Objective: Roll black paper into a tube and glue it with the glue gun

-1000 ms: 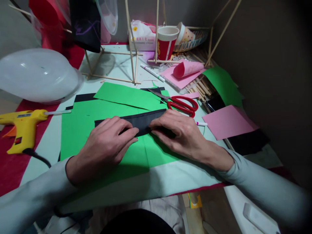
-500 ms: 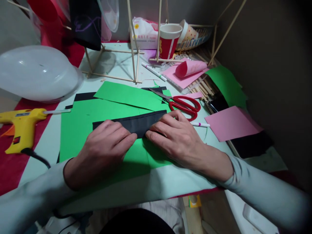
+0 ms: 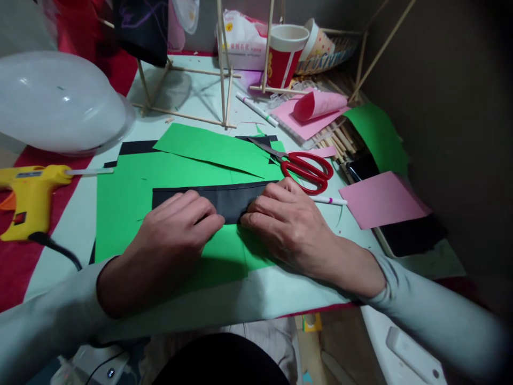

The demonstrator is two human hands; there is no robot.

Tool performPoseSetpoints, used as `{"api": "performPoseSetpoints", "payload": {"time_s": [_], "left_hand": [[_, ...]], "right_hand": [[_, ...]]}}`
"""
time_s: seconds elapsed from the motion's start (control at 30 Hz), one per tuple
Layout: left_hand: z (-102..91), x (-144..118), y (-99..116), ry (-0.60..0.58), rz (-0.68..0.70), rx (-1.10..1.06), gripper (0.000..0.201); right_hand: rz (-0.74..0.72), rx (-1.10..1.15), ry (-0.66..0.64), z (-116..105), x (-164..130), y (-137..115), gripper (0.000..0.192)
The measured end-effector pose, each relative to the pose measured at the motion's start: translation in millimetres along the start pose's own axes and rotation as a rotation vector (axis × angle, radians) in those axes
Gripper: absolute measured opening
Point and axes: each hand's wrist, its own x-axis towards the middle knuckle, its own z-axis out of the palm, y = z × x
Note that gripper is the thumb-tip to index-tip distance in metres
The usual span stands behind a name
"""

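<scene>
1. Both hands have drawn a little closer together along the black strip [image 3: 230,199] since the earlier frame, and the view has tipped slightly downward; the strip itself has barely shifted.
2. Left hand [image 3: 168,232] lies flat, fingers [image 3: 202,219] spread and pressing the strip's left part down; nothing is gripped.
3. Right hand [image 3: 286,227] presses the strip's right end, fingertips [image 3: 252,211] laid on the paper and pointing toward the left hand; again flat pressure, no closed grasp.
4. Between the two sets of fingers a short stretch of strip shows, lying on the green sheet [image 3: 124,208], which rests on the desk [image 3: 256,299].
5. Just beyond the right fingers lie red scissors [image 3: 306,167] and a pen [image 3: 328,200]; a pink sheet [image 3: 382,199] sits farther right.
6. Well left of the left fingers is a yellow glue gun [image 3: 30,198].
7. As a judgement: the strip looks already cut and folded narrow, and the crease is being flattened; no glue shows on it, and it is not attached to anything.
</scene>
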Motion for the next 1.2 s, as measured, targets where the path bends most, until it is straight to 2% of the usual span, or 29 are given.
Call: {"api": "performPoseSetpoints", "payload": {"time_s": [0.17,0.43,0.63,0.8,1.03,1.2], "left_hand": [[0.1,3,1,0.016,-0.023,-0.084,0.016],[6.0,7,-2,0.024,0.101,-0.047,0.013],[6.6,10,3,0.058,0.144,0.058,0.014],[8.7,13,4,0.092,0.189,0.005,0.015],[8.4,16,4,0.103,0.081,-0.151,0.018],[12.0,11,8,0.099,-0.021,-0.185,0.028]], "right_hand": [[0.097,0.122,-0.087,-2,2,0,0.025],[0.174,0.214,-0.099,-4,4,-2,0.024],[0.122,0.144,-0.075,0,2,0,0.023],[0.065,0.071,-0.063,2,0,-1,0.020],[0.190,0.210,-0.082,4,1,-2,0.025],[0.196,0.233,-0.107,1,1,-6,0.015]]}}
